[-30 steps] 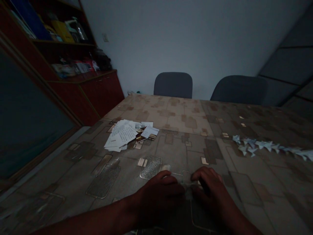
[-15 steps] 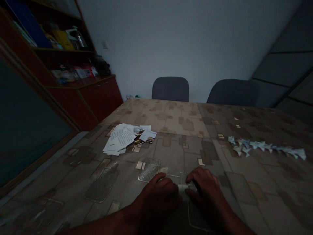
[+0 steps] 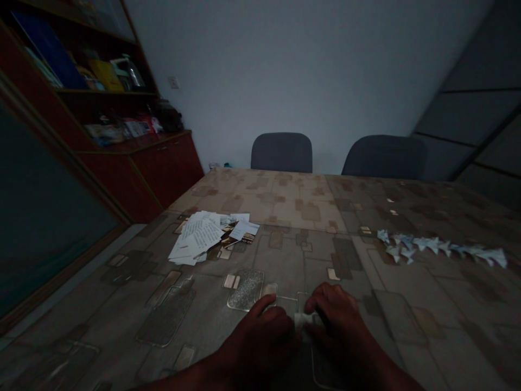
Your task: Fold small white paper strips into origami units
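A small folded piece of white paper [image 3: 304,320] sits between my two hands at the near side of the table. My left hand [image 3: 260,339] pinches its left end, and my right hand [image 3: 337,320] holds its right end, with the fingers hiding part of it. Up and to the left, a loose pile of printed white sheets and photos [image 3: 199,238] lies on the patterned table cover [image 3: 285,203]. A long row of small folded white paper shapes [image 3: 439,245] runs along the table's right side.
Two dark grey chairs [image 3: 281,153] stand beyond the far table edge. A dark red wooden cabinet with cluttered shelves [image 3: 163,168] lines the left side, next to a dark glass panel [image 3: 49,217]. A pale wall [image 3: 260,65] rises behind.
The camera view has tilted, so the room has shifted slightly in the frame. My hands have drawn closer together, and the white paper between them now shows more clearly.
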{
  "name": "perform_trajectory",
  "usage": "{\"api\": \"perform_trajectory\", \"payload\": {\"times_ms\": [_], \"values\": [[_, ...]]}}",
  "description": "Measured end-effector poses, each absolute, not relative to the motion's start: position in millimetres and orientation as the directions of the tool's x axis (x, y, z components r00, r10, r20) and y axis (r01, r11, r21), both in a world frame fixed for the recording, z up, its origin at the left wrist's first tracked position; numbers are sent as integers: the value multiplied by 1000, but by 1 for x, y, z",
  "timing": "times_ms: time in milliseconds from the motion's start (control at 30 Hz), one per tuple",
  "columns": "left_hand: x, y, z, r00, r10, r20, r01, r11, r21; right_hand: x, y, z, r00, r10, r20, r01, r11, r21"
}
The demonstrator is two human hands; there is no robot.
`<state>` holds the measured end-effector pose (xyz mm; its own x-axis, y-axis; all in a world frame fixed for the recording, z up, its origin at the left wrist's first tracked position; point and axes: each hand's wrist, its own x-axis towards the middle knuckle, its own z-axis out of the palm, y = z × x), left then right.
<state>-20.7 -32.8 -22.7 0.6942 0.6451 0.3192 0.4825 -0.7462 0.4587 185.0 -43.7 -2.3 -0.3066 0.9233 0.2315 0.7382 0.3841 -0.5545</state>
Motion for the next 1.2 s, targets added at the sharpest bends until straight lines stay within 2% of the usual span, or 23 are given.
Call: {"api": "perform_trajectory", "payload": {"times_ms": [167, 333, 367, 400, 467, 533, 667, 800, 933, 1200], "values": [[-22, -33, -22, 699, 671, 248, 511, -711, 484, 184, -42, -2, -310, 929, 203, 696, 367, -617], [-30, -24, -4, 697, 598, 396, 323, -754, 571, 185, -38, 8, -288, 953, 93, 584, 252, -772], [-29, -21, 2, 666, 629, 402, 317, -726, 610, 186, -37, 10, -266, 960, 85, 549, 223, -805], [-28, -18, 9, 609, 698, 376, 343, -659, 669, 188, -35, 12, -241, 967, 81, 515, 198, -834], [-21, -12, 18, 499, 842, 206, 438, -449, 779, 190, -33, 16, -198, 976, 86, 463, 171, -870], [-11, -8, 23, 493, 863, 106, 424, -345, 837, 192, -33, 17, -172, 980, 102, 449, 170, -877], [4, -6, 17, 479, 877, 34, 310, -205, 928, 193, -36, 16, -141, 982, 124, 449, 175, -876], [5, -7, 10, 437, 894, 98, 267, -233, 935, 190, -36, 12, -170, 976, 132, 517, 203, -831], [4, -10, 11, 411, 898, 158, 297, -296, 908, 186, -35, 11, -235, 956, 173, 579, 281, -765], [6, -15, 8, 377, 906, 195, 302, -319, 898, 186, -37, 12, -276, 946, 169, 546, 299, -782]]}}
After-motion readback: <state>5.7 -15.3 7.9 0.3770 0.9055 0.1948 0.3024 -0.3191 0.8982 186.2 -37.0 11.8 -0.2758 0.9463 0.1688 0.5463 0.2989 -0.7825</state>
